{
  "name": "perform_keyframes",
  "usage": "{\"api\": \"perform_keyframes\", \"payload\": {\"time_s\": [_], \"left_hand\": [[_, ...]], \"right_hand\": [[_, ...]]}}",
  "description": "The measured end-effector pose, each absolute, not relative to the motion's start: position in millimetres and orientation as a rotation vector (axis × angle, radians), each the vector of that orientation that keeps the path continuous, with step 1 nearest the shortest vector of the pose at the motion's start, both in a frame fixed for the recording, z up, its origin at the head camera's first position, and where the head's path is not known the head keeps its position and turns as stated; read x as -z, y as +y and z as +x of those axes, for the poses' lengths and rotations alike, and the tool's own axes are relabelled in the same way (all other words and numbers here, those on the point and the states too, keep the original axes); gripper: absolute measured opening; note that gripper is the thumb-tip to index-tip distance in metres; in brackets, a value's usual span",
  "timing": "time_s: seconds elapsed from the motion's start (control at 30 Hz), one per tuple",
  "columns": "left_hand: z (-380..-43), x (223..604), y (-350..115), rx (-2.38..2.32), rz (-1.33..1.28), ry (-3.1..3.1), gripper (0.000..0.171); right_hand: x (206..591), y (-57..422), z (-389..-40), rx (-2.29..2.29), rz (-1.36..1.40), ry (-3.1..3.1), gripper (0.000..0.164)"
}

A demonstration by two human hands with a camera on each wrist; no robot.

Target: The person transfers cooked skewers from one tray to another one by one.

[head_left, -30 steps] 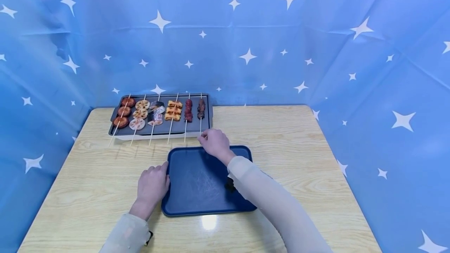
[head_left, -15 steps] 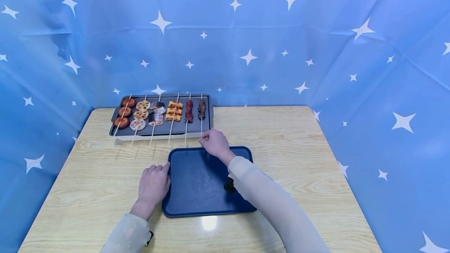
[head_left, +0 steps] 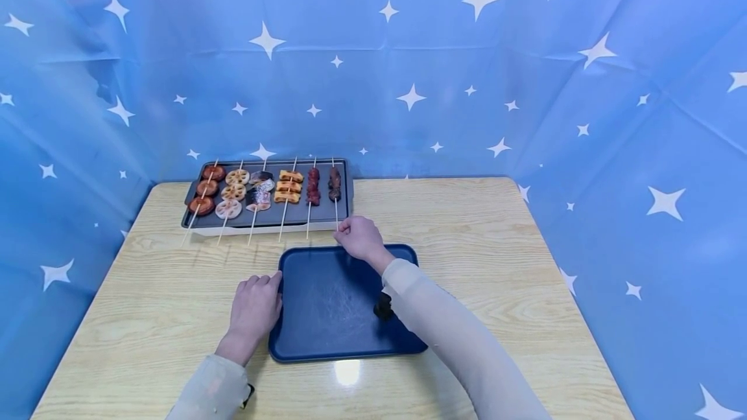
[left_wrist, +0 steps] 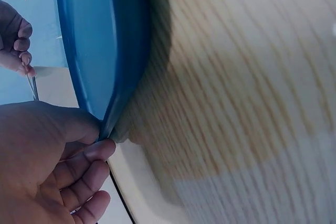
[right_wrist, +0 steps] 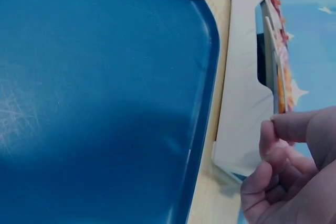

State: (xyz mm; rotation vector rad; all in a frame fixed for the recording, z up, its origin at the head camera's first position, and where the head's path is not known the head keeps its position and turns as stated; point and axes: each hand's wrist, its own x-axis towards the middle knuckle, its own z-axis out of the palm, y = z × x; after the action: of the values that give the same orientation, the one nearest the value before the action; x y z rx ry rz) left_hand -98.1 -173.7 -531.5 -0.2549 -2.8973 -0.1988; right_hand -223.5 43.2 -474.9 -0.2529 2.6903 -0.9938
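Note:
My right hand (head_left: 358, 238) pinches the stick end of the rightmost skewer (head_left: 334, 185), which carries dark browned meat chunks. That skewer's meat is over the griddle (head_left: 324, 214), at its right end. Between thumb and fingers, my left hand (head_left: 253, 306) grips the left rim of a dark blue rectangular tray (head_left: 327, 316); the left wrist view shows the thumb (left_wrist: 84, 126) on the rim. In the right wrist view, the thumb and index finger of the right hand (right_wrist: 299, 166) meet beside the griddle's pale side, the other fingers curled.
Several more skewers lie across the griddle: red meat (head_left: 313, 186), yellow grilled slices (head_left: 288, 186), fish pieces (head_left: 259, 196), lotus root slices (head_left: 228, 207) and round brown slices (head_left: 201, 205). Their sticks overhang its front edge. A blue starry curtain (head_left: 373, 115) surrounds the wooden table (head_left: 478, 245).
My right hand has shifted slightly right, taking the skewer's stick end with it, so the stick slants a little. The left hand and tray stay in place.

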Motion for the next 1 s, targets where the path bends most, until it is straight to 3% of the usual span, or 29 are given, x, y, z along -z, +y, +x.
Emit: {"api": "perform_keyframes", "payload": {"time_s": [0.43, 1.0], "left_hand": [[-101.6, 529.0, -174.7, 0.238, -0.236, -2.926, 0.038], [-100.4, 520.9, -175.1, 0.368, -0.171, -3.003, 0.039]], "right_hand": [[461.9, 55.1, -217.4, 1.006, -0.29, 2.684, 0.014], [454.3, 108.0, -198.9, 1.02, -0.318, 2.717, 0.011]]}}
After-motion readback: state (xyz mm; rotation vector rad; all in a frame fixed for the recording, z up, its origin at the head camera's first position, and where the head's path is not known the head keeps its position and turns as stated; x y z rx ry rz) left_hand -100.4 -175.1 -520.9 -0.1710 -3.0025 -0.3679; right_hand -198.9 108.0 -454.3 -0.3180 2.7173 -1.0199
